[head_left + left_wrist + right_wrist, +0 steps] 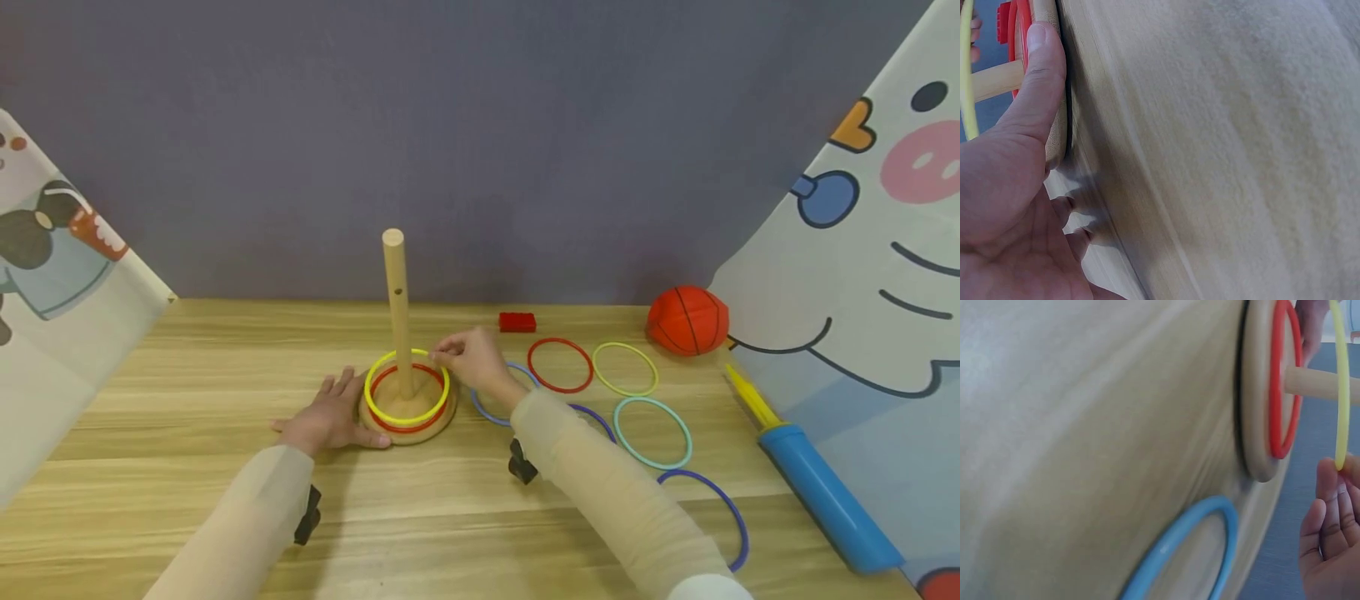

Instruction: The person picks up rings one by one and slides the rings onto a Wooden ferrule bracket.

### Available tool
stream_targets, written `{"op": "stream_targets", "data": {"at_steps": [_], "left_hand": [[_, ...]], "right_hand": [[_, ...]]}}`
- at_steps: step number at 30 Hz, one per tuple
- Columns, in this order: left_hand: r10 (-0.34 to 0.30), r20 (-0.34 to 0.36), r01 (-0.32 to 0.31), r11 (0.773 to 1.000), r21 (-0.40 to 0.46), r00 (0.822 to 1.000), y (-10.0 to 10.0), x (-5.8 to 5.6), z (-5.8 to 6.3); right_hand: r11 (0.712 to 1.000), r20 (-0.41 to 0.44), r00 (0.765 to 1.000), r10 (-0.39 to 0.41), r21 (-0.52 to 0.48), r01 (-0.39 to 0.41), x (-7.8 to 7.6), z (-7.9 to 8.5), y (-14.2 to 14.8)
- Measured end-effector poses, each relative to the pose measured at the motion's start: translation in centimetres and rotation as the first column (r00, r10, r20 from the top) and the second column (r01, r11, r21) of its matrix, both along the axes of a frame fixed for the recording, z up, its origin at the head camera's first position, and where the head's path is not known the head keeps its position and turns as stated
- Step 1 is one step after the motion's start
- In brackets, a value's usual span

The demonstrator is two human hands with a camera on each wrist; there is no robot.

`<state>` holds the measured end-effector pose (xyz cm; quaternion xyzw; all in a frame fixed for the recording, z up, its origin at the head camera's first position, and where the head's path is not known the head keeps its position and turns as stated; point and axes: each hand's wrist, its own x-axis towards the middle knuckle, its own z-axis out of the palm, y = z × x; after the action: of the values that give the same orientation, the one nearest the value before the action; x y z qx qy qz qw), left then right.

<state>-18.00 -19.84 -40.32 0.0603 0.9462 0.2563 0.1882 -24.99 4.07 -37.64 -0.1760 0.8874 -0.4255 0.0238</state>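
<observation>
A wooden post point(397, 308) rises from a round wooden base point(408, 439). My right hand point(477, 363) pinches the edge of a yellow ring point(1342, 356) between thumb and fingertips. That ring encircles the post, and the right wrist view shows it held well above the base. Lower down, a red ring point(1276, 394) lies around the post on the base. My left hand point(333, 417) is at the base's left side with fingers spread. Its thumb point(1044, 75) lies straight along the base's edge, holding nothing.
Right of the base lie several loose rings, among them a red ring point(552, 388), a yellow-green ring point(626, 393), a teal ring point(652, 464) and a dark blue ring point(742, 533). Behind are a red block point(517, 322) and a red ball point(687, 321); a blue pump point(828, 496) lies far right.
</observation>
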Motion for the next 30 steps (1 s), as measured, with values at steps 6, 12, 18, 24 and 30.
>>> {"op": "stream_targets", "data": {"at_steps": [6,12,18,24,30], "left_hand": [[0.013,0.033,-0.012,0.999,-0.037,0.999,0.9,0.7,1.6],[0.005,0.008,-0.005,0.998,-0.058,1.000,1.5,1.2,2.6],[0.005,0.012,-0.005,0.998,-0.069,1.000,1.6,1.1,2.5],[0.003,0.004,-0.003,0.998,-0.070,1.000,1.5,1.1,2.5],[0.006,-0.004,-0.006,0.997,-0.080,1.000,1.3,1.2,2.4]], "right_hand": [[0.999,-0.012,1.000,-0.022,0.026,0.022,0.1,-1.2,0.1],[0.998,-0.021,0.999,-0.039,0.046,0.040,0.2,-1.9,-0.1],[0.985,-0.125,0.992,-0.005,0.173,0.027,0.2,-2.4,-0.5],[0.963,-0.166,0.986,-0.009,0.265,0.053,0.5,-2.4,-1.1],[0.976,-0.104,0.994,-0.023,0.214,0.045,0.5,-2.3,-1.0]]}}
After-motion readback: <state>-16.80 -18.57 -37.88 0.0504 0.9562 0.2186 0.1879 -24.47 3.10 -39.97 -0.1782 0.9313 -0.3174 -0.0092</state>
